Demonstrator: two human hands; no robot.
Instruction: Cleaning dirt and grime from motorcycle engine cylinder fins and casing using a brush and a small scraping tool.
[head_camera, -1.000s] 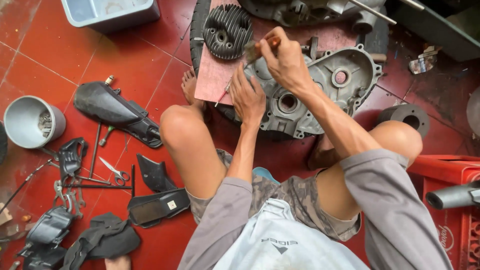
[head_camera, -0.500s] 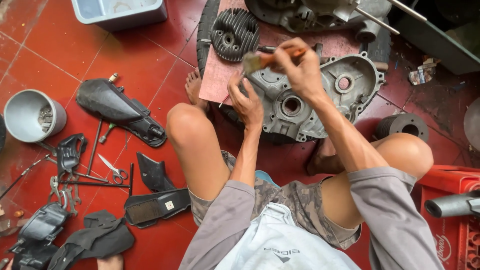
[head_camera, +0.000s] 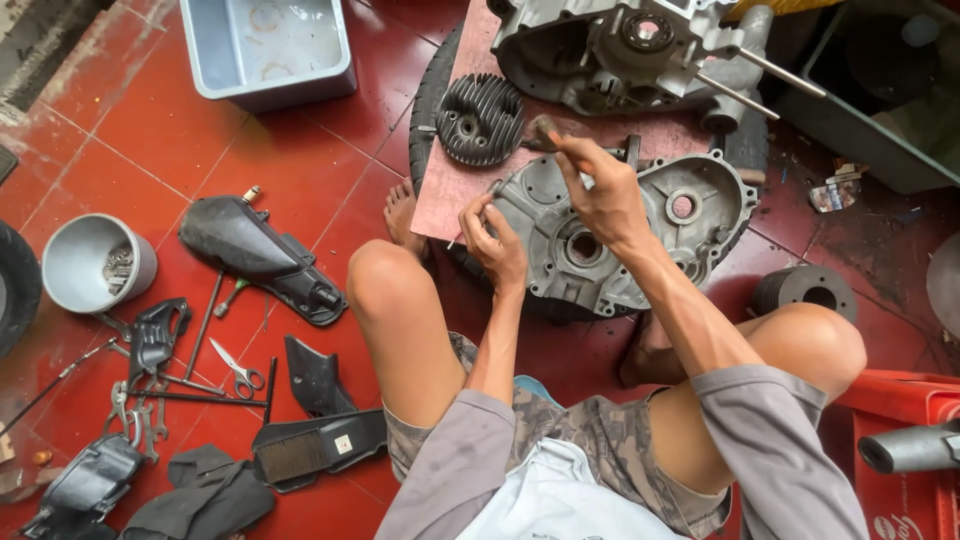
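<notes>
My right hand (head_camera: 600, 195) is closed around a brush (head_camera: 545, 130) above the cover (head_camera: 620, 235) lying on the board (head_camera: 455, 190). My left hand (head_camera: 492, 240) pinches its edge; if this grip slips, the cover may shift.

The engine case cover (head_camera: 620, 235) is cast metal, dull grey and a little rough, with darker stains. The finned cylinder head (head_camera: 481, 120) is dark matt metal. Under both lies a board (head_camera: 450, 190) of reddish-brown colour, matt, maybe wood or card; I cannot tell which. The floor (head_camera: 150, 130) is of red tiles, smooth and slightly glossy. The tray (head_camera: 265, 50) looks like smooth grey plastic, the bowl (head_camera: 85, 265) like dull metal. The scissors (head_camera: 238, 368) have shiny metal blades.
</notes>
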